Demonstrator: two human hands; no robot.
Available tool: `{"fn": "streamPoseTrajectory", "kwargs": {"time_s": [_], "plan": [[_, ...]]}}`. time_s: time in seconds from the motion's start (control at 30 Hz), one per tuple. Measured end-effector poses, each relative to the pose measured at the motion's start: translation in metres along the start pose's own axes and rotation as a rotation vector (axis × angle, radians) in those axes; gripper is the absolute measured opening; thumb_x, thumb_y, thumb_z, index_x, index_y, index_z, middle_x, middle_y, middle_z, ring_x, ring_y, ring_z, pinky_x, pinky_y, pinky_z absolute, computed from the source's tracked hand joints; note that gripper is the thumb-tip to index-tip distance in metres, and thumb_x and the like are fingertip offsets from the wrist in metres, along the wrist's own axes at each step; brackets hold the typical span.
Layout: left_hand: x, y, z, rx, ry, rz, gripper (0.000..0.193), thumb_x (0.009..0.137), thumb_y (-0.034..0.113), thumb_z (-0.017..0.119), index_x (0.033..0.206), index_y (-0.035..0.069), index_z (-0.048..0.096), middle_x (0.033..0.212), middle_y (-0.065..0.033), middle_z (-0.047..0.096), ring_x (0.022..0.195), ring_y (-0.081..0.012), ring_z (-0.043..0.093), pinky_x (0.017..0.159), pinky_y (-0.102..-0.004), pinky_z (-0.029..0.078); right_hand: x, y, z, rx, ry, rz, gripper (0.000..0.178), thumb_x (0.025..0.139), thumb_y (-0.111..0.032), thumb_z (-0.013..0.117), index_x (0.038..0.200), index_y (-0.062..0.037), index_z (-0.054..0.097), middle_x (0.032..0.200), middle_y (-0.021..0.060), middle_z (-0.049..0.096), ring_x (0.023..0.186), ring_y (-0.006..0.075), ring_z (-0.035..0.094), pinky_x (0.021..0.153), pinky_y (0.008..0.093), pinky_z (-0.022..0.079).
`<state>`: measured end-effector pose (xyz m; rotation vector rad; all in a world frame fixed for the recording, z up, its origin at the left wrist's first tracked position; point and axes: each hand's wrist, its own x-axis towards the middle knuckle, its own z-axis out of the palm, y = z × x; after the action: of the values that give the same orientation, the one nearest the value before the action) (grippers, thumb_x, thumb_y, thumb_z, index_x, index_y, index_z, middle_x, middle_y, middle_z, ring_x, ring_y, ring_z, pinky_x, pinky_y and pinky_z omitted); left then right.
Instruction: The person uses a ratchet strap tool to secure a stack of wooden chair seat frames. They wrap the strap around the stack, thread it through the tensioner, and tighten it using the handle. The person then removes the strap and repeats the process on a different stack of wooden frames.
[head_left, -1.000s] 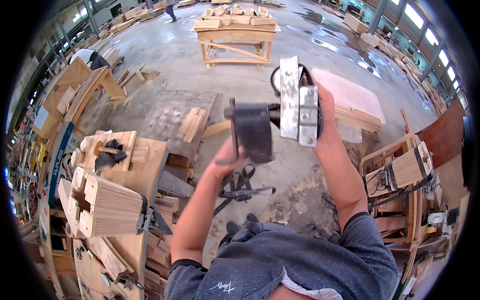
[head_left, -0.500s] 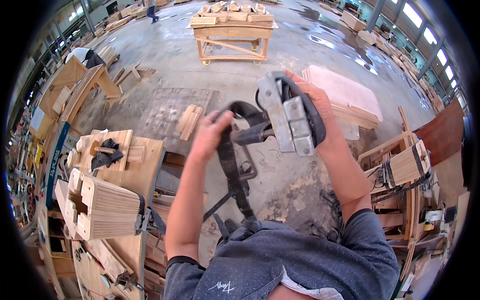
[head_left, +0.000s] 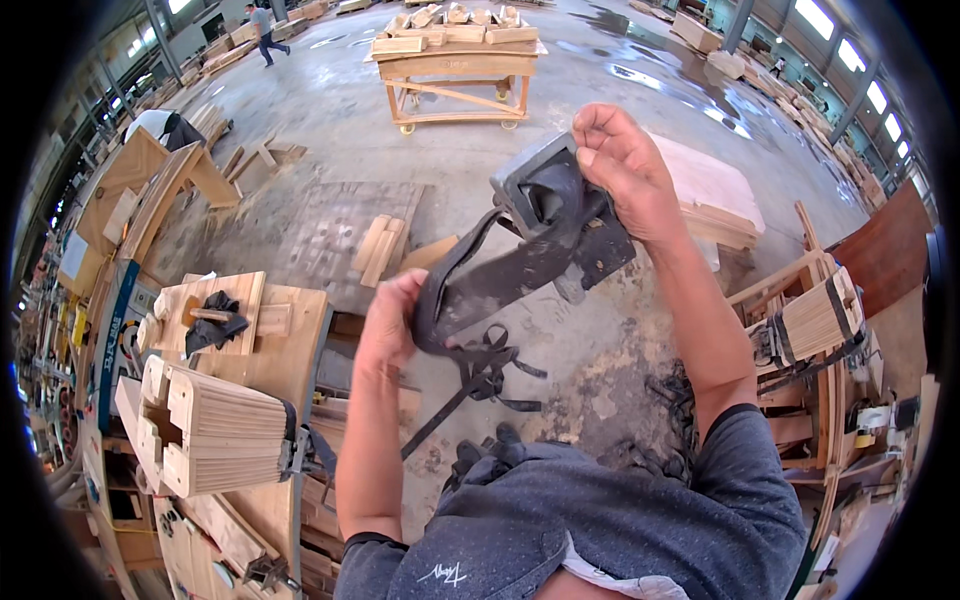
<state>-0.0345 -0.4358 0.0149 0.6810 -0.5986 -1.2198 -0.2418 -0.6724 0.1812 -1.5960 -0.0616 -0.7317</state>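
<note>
A black webbing ratchet strap (head_left: 510,285) is stretched between my hands in front of my chest. My right hand (head_left: 630,170) pinches the upper edge of its grey metal buckle (head_left: 515,180), which is tilted and has the strap running through it. My left hand (head_left: 391,315) is closed on the loop at the strap's other end. Below hangs a tangle of black straps (head_left: 487,370) over the floor. On the bench to my left a bundle of notched wooden strips (head_left: 225,425) is bound by another black strap with a metal buckle.
A wooden workbench (head_left: 290,345) with offcuts and a black cloth (head_left: 217,322) stands close on my left. On the right are another strapped wood bundle (head_left: 810,325) and a stack of pale boards (head_left: 710,190). Ahead stands a wheeled wooden cart (head_left: 455,65); a person (head_left: 263,35) walks far left.
The metal buckle has been turned over and tilted in my right hand. My left hand has moved slightly left and down, spreading the strap wider. The far person has moved further into view.
</note>
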Motion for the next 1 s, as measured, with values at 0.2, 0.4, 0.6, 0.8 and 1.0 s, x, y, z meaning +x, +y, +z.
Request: {"fn": "streamPoseTrajectory", "kwargs": {"time_s": [0.2, 0.4, 0.6, 0.8, 1.0], "plan": [[0.03, 0.021, 0.027, 0.408, -0.241, -0.138, 0.078, 0.1, 0.066, 0.05, 0.137, -0.002, 0.056, 0.129, -0.0148, 0.066, 0.118, -0.0239, 0.064, 0.097, -0.0389, 0.052, -0.012, -0.026, 0.024, -0.471, -0.2, -0.175, 0.026, 0.094, -0.007, 0.059, 0.12, -0.0087, 0.054, 0.106, 0.0009, 0.056, 0.094, 0.009, 0.055, 0.08, 0.0252, 0.046], [0.029, -0.013, 0.076, -0.13, -0.174, -0.194, 0.073, 0.096, 0.057, 0.062, 0.142, 0.0, 0.052, 0.134, -0.0129, 0.063, 0.12, -0.0233, 0.063, 0.103, -0.0397, 0.052, -0.018, -0.045, 0.052, -0.803, -0.648, -0.413, 0.029, 0.088, -0.011, 0.067, 0.115, -0.0121, 0.058, 0.105, 0.0079, 0.062, 0.08, 0.0249, 0.064, 0.066, 0.0362, 0.053], [0.029, -0.023, 0.077, -0.078, -0.191, 0.075, 0.054, 0.092, 0.03, 0.078, 0.133, 0.001, 0.058, 0.125, -0.0117, 0.068, 0.11, -0.0196, 0.066, 0.096, -0.0355, 0.054, -0.046, -0.045, 0.05, -0.866, -0.742, -0.465, 0.035, 0.081, -0.004, 0.069, 0.114, -0.0112, 0.061, 0.105, 0.0094, 0.063, 0.085, 0.0292, 0.066, 0.067, 0.0383, 0.054], [0.032, 0.003, 0.097, 0.853, 0.098, 0.683, 0.035, 0.083, 0.007, 0.081, 0.116, 0.002, 0.068, 0.12, -0.0171, 0.068, 0.109, -0.0274, 0.067, 0.096, -0.0379, 0.054, -0.078, -0.032, 0.024, -0.757, -0.278, -0.129, 0.039, 0.087, -0.007, 0.07, 0.125, -0.0061, 0.06, 0.118, 0.0121, 0.063, 0.104, 0.0239, 0.066, 0.083, 0.0319, 0.054], [0.038, 0.0, 0.093, 1.602, 0.192, 1.132, 0.056, 0.076, 0.009, 0.082, 0.129, 0.009, 0.062, 0.136, -0.0232, 0.054, 0.126, -0.0464, 0.054, 0.109, -0.0629, 0.041, -0.099, 0.017, 0.071, -0.057, 0.014, 0.405, 0.076, 0.092, -0.019, 0.072, 0.155, -0.0035, 0.031, 0.124, 0.0134, 0.056, 0.098, 0.02, 0.065, 0.083, 0.032, 0.054]]}}
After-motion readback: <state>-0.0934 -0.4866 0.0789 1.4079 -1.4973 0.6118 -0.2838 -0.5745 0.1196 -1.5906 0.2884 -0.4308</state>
